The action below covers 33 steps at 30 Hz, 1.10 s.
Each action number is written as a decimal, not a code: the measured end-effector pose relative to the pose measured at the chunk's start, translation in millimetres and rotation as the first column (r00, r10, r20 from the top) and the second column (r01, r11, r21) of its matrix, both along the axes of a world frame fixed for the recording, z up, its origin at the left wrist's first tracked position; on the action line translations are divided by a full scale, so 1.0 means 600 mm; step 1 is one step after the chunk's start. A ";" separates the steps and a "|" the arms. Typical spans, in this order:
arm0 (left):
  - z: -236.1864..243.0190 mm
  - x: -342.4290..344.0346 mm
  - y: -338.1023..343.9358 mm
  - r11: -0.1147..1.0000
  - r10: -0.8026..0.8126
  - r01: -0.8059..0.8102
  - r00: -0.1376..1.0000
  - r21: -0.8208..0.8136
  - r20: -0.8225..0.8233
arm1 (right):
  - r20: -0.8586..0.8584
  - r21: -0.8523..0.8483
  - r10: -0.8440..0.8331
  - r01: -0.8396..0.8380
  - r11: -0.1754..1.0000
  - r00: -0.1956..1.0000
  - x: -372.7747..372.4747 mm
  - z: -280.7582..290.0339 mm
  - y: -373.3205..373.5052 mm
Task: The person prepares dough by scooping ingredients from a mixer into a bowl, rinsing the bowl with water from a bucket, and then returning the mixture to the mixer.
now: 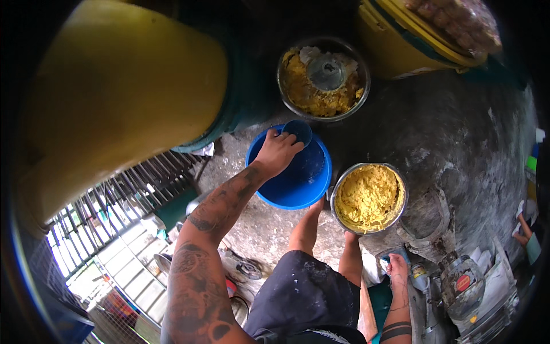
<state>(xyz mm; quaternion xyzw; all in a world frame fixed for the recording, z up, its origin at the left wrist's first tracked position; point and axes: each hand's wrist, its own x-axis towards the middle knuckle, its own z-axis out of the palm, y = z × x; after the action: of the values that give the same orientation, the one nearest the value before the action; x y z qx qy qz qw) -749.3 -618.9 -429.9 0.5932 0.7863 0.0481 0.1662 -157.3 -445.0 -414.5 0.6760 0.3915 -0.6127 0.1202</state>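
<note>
Reaching down over the blue bucket (289, 189) on the floor, the left hand (278, 152) grips a small blue cup (298, 131) at the far rim, mouth tilted up and toward the far side, handy to both bowls of yellow mash (368, 198), while the right hand (396, 268) hangs low, its grip unclear.

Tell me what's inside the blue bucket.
Inside the blue bucket, the left hand holds a small blue cup by its rim. The bucket's inner wall shows dark blue; what's in the cup or beneath the hand cannot be seen.
</note>
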 end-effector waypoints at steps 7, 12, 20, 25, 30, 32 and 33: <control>-0.012 -0.061 0.151 0.865 -0.305 0.295 0.951 -0.407 0.041 | 0.033 0.044 -0.069 0.067 0.997 0.997 -0.012 0.007 -0.037; -0.041 -0.090 0.230 0.772 -0.266 0.334 0.942 -0.541 0.203 | 0.086 0.035 -0.184 0.181 0.983 0.979 0.008 0.010 -0.062; -0.078 -0.113 0.325 0.433 -0.423 0.489 0.852 -0.757 0.308 | 0.125 0.032 -0.226 0.223 0.974 0.966 0.004 0.032 -0.074; -0.026 -0.081 0.381 0.457 -0.336 0.377 0.912 -0.806 0.235 | 0.071 0.028 -0.238 0.237 0.971 0.969 0.006 0.022 -0.045; 0.051 -0.050 0.358 0.509 -0.223 0.223 0.967 -0.831 0.123 | -0.005 0.057 -0.189 0.189 0.980 0.982 0.053 -0.015 -0.013; 0.036 -0.055 0.233 0.694 -0.180 0.049 0.978 -0.719 -0.107 | -0.020 0.078 -0.104 0.105 0.991 0.994 0.042 -0.022 0.000; 0.019 -0.032 0.174 0.792 -0.088 -0.024 0.984 -0.610 -0.153 | -0.061 0.111 -0.085 0.092 0.990 0.994 0.077 -0.039 -0.001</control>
<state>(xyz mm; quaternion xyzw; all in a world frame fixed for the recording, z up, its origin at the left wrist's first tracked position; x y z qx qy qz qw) -768.2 -514.6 -418.6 0.5234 0.7609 -0.2622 0.2799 -111.0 -445.5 -437.6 0.6810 0.3986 -0.6128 0.0431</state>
